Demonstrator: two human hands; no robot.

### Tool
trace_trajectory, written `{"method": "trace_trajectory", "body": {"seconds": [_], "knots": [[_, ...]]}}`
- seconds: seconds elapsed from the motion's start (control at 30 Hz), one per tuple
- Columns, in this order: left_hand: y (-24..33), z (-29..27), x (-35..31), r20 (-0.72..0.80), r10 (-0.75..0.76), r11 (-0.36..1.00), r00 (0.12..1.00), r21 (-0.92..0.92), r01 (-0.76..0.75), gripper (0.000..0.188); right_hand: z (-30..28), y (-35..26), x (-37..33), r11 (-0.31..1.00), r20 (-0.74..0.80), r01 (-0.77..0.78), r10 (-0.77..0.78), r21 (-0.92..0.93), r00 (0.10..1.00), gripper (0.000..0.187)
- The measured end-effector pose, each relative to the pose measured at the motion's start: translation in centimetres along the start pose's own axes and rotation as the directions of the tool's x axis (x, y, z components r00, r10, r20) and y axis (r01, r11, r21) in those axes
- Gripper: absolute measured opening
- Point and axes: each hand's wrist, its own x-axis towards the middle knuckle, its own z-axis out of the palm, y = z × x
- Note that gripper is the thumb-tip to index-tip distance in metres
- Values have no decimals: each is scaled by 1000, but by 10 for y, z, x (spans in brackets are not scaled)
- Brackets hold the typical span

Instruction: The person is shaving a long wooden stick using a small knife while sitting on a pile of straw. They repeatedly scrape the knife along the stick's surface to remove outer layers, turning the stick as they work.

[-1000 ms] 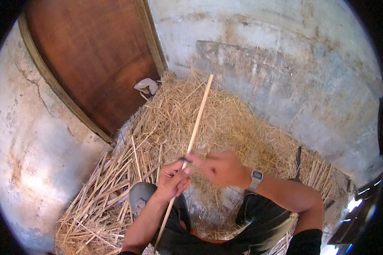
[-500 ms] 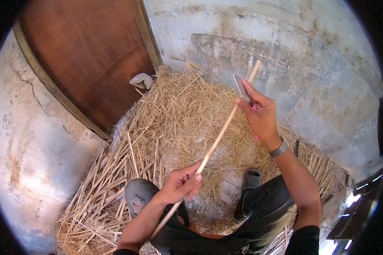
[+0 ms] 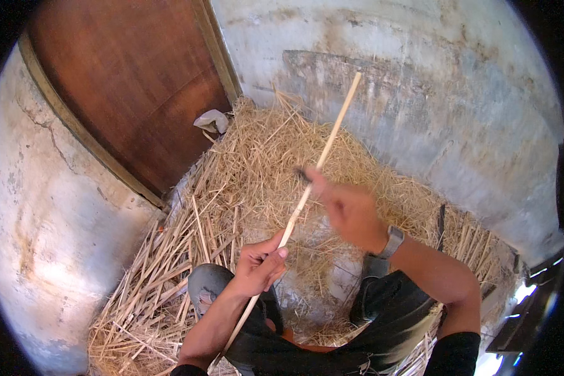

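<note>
A long, pale wooden stick (image 3: 338, 126) slants up and away from my lap. My left hand (image 3: 255, 271) is closed around its lower part, with the thumb lying along the top. Farther up, my right hand (image 3: 352, 216) is closed and blurred by motion, its fingers at the stick. From those fingers juts the dark, smeared blade of a knife (image 3: 302, 175), which lies against or just beside the stick's left side. The knife's handle is hidden in the right hand.
Curled shavings (image 3: 250, 156) heap up on the floor ahead. Longer split strips (image 3: 150, 294) pile at the left. Beyond are a brown door (image 3: 131, 81), a crumpled pale bag (image 3: 212, 121) and a stained wall (image 3: 457, 106). My knees frame the stick's lower end.
My right hand has swept down along the stick toward my left hand, and the knife turned with it. The stick's far end has swung slightly left and up.
</note>
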Motion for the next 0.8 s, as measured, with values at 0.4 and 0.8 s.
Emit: {"method": "trace_trajectory", "body": {"seconds": [0.4,0.8], "knots": [[2,-4,-1,21,-65,990,998,-125,67,44,26,-29,-16,975,-33,-154,161,159,986,35],[4,-7,0,59,-17,995,998,-96,22,45,25,-25,-5,921,62,-199,189,336,980,25]]}}
